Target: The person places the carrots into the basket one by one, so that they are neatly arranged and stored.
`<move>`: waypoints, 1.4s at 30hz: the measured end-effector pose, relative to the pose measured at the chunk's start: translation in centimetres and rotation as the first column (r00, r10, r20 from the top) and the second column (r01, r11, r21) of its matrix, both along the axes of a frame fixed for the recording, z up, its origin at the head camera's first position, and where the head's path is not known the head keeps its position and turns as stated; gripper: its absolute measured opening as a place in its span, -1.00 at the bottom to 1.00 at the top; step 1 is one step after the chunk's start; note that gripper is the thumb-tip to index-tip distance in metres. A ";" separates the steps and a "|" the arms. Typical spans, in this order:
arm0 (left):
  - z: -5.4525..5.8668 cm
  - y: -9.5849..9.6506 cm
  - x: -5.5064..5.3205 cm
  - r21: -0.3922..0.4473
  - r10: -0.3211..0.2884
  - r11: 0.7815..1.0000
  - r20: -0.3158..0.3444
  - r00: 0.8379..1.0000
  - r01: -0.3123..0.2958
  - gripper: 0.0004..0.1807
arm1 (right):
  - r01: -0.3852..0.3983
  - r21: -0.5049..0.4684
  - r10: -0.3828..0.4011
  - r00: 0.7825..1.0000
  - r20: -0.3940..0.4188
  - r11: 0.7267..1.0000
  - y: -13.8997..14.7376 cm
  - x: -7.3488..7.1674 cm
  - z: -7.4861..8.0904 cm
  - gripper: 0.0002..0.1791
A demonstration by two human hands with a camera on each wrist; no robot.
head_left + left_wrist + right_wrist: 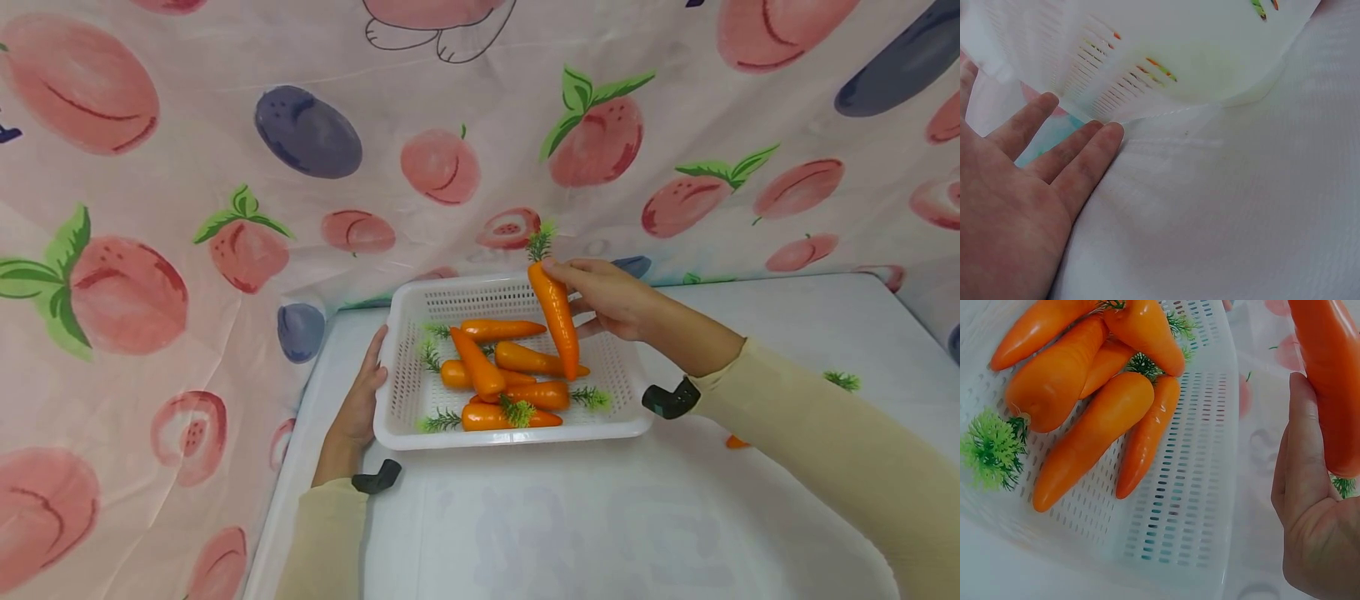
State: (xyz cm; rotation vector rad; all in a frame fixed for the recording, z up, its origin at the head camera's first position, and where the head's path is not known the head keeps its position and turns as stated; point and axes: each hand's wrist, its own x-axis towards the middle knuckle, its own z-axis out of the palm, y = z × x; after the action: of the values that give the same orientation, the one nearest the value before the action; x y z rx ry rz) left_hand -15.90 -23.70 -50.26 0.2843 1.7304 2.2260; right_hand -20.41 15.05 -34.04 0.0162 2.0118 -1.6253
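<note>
In the head view my right hand (611, 296) pinches a carrot (557, 321) near its leafy top, the tip pointing down over a white plastic basket (513, 442). The right wrist view shows that carrot (1335, 381) raised beside the basket, my hand (1313, 506) at its thick end. Several more carrots (476, 367) with green tufts lie piled in the basket. My left hand (360, 404) rests at the basket's left side; in the left wrist view its straight fingers (1088, 165) touch the slotted wall (1122, 69).
A white table (585, 517) lies under the basket. At the right, partly hidden by my right sleeve (817, 425), are a green tuft (842, 381) and an orange tip (737, 442). A fruit-printed cloth (450, 100) hangs behind the table and continues down the left side.
</note>
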 end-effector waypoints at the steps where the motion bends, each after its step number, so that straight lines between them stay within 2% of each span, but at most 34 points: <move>1: 0.0 0.0 0.0 0.001 -0.001 1.000 0.000 1.000 0.001 -0.18 | 0.000 0.001 0.000 1.000 0.000 1.000 0.0 0.0 0.0 -0.19; 24: -0.1 -0.2 0.0 -0.009 -0.003 1.000 -0.003 1.000 0.003 -0.17 | -0.005 0.034 0.004 1.000 0.007 0.999 1.0 0.2 0.3 -0.15; 35: 0.0 -0.2 0.0 0.000 -0.008 1.000 -0.005 1.000 0.008 -0.17 | -0.090 0.116 0.095 0.995 -0.037 0.989 4.4 0.5 1.2 -0.17; 42: -0.2 -0.3 -0.1 0.012 -0.013 1.000 -0.003 1.000 0.013 -0.17 | -0.186 0.231 0.199 0.979 -0.036 0.955 8.3 0.5 1.4 -0.23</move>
State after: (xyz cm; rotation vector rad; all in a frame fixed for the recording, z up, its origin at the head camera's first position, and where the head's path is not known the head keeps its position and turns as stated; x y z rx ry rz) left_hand -15.97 -23.95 -50.42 0.3001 1.7123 2.2289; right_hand -19.86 23.32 -32.64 -0.1415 2.1614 -1.2840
